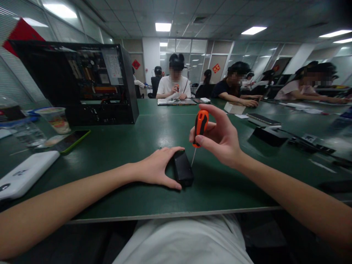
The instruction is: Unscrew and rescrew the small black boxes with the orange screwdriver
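Observation:
A small black rectangular box (183, 168) lies on the green table, close to its front edge. Around its left side my left hand (159, 167) is curved, thumb at the near end and fingers at the far end, gripping it. My right hand (220, 137) pinches the orange and black handle of a screwdriver (201, 124). The thin shaft points down, slightly tilted, and its tip is at the right side of the box; whether it touches a screw I cannot tell.
An open black computer case (101, 84) stands at the left rear. Left of me are a white device (30, 172), a green-edged phone (73, 142) and a plastic cup (56, 119). Black parts (268, 136) and a white box (234, 108) lie right. A person (176, 84) sits opposite.

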`<state>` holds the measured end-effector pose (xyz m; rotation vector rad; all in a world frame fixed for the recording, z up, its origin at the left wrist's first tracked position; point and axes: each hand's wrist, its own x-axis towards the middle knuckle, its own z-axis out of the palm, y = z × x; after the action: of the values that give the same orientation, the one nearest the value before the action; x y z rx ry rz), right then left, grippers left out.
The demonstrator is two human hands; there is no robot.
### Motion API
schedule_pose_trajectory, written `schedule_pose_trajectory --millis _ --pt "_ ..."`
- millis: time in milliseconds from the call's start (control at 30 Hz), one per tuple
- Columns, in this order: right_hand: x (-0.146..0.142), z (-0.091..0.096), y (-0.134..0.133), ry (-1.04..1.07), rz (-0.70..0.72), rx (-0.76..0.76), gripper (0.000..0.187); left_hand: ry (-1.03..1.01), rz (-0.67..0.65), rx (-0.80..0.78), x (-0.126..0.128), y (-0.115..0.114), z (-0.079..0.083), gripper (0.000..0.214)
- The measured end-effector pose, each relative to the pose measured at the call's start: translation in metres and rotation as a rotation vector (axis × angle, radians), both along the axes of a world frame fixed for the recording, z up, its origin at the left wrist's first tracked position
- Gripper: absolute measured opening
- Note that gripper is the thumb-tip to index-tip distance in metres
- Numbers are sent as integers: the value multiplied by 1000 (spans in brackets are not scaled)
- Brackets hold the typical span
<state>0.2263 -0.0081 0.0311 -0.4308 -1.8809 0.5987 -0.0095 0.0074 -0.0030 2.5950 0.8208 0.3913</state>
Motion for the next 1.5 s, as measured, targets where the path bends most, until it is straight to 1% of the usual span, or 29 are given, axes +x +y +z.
schedule_pose_trajectory --millis 67,133,200,267,333,400,667,800,867,933,1067,1200,1333,1400,1500 --pt "2 0 -1 -23 54 6 58 1 -3 2 0 0 0 115" --pt "2 -1 0 -28 74 45 56 -1 -11 6 0 0 0 115" --pt "1 -2 3 -12 33 127 62 -9 -16 14 0 1 -2 115" --pt "0 -3 5 2 -54 210 71 -15 -11 19 -1 2 -3 116" --pt "-1 -4 7 -7 -128 244 75 -16 -3 19 -1 3 -4 116" --pt "-1 -4 6 -23 -157 239 73 -12 0 15 -1 3 -4 116" --pt "-2 -5 1 -24 -134 191 66 -1 -3 16 1 -1 1 116" --pt "1 -4 3 -30 -134 248 62 -4 -7 21 1 0 0 115" --pt "1 -4 4 -33 -168 293 62 0 -3 25 0 0 -1 116" --pt "2 -5 4 -38 -205 303 65 6 -3 29 0 1 -1 116" --pt "2 -8 6 -54 -206 276 71 18 -3 32 0 1 -2 116" --pt "6 -6 8 -63 -172 279 70 -9 -3 27 0 1 -2 115" --pt "8 -2 9 -85 -126 199 70 -11 -3 17 -1 1 -1 115" --pt "8 0 10 -66 -139 166 70 -3 -1 14 -1 1 -1 116" --pt "6 -1 13 4 -197 176 67 -3 3 10 0 1 0 115"
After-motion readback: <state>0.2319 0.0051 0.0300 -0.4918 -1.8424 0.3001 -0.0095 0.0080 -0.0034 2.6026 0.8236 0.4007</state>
